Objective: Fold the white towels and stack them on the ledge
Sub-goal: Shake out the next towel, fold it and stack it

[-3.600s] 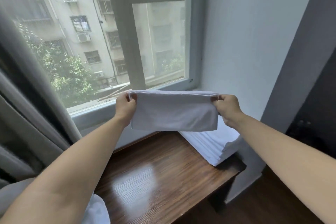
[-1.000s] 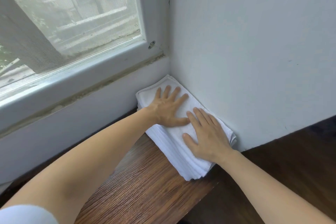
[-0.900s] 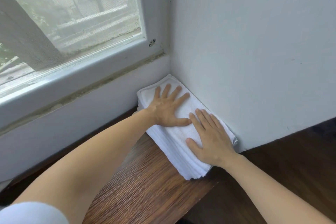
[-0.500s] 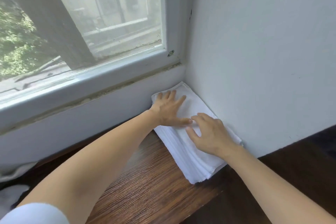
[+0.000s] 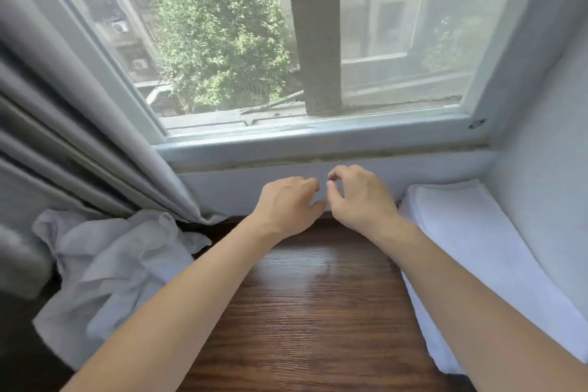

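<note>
Above the wooden ledge [image 5: 305,312], close together, my left hand [image 5: 286,205] and right hand [image 5: 361,200] hover with fingers loosely curled, holding nothing. Right of my right fingers the folded towel stack [image 5: 471,242] lies against the wall; left of my left arm sit crumpled towels [image 5: 108,267] beside the curtain [image 5: 79,143].

- Ledge [image 5: 305,312]: dark wood-grain, glossy, w/ pale sheen mid-surface.
- Stack of folded towels [image 5: 477,239], right end of ledge: white cloth, matt, soft-looking; layered edges show.
- Unfolded towels [image 5: 108,267], left end of ledge: white cloth, matt, crumpled & creased.
- Curtain [image 5: 79,137], above left end of ledge: grey fabric, matt, pleated.
- Window frame [image 5: 318,137], behind ledge: painted, smooth, slight sheen.
- Wall [image 5: 547,169], right of ledge: matt white paint.
</note>
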`<state>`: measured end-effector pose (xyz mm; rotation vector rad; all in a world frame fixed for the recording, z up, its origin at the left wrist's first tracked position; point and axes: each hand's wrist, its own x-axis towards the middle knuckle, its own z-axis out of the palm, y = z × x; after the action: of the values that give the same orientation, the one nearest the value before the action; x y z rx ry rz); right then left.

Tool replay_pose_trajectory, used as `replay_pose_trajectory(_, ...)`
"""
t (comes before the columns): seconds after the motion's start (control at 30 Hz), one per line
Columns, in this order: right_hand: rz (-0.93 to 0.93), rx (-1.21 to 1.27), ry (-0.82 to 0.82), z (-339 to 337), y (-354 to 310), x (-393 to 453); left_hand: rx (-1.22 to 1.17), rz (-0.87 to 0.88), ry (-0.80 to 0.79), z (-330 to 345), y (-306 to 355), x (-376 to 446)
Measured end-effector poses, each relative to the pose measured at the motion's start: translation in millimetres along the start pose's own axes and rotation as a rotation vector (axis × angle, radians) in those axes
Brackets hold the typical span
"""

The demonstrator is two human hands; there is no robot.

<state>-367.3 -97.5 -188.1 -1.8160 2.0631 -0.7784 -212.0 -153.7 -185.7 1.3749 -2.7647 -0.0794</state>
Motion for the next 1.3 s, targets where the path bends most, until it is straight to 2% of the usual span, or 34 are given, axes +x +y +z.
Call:
replay_pose_trajectory(0.2, -0.192, 0.034, -0.110, 57, -97, 11, -0.001, -0.284, 0.035, -15, -92, -88)
replay_pose_trajectory(0.37, -0.312, 0.034, -0.193, 103, -169, 5, -0.058, -0.538, -0.002, -15, -163, -164)
replay_pose_trajectory(0.53, -0.351, -0.048, -0.288, 152, -231, -3, -0.142, -0.740, -0.146, 0, -238, -232)
replay_pose_trajectory(0.67, -0.161, -0.021, -0.452, 211, -260, -2, -0.209, -0.785, -0.299, 26, -292, -271)
replay_pose_trajectory(0.77, 0.207, 0.312, -0.594, 267, -273, -3, -0.280, -0.771, -0.352, 43, -319, -293)
replay_pose_trajectory(0.83, 0.451, 0.486, -0.594, 301, -282, -4, -0.344, -0.759, -0.355, 54, -335, -304)
replay_pose_trajectory(0.93, 0.618, 0.589, -0.483, 339, -294, -2, -0.430, -0.745, -0.335, 63, -353, -316)
replay_pose_trajectory(1.0, 0.648, 0.580, -0.383, 347, -308, 0, -0.478, -0.734, -0.310, 63, -365, -318)
replay_pose_trajectory(1.1, 0.560, 0.591, -0.308, 335, -342, 4, -0.518, -0.706, -0.199, 60, -379, -316)
replay_pose_trajectory(1.3, 0.382, 0.847, -0.403, 281, -415, 11, -0.527, -0.597, 0.211, 31, -386, -288)
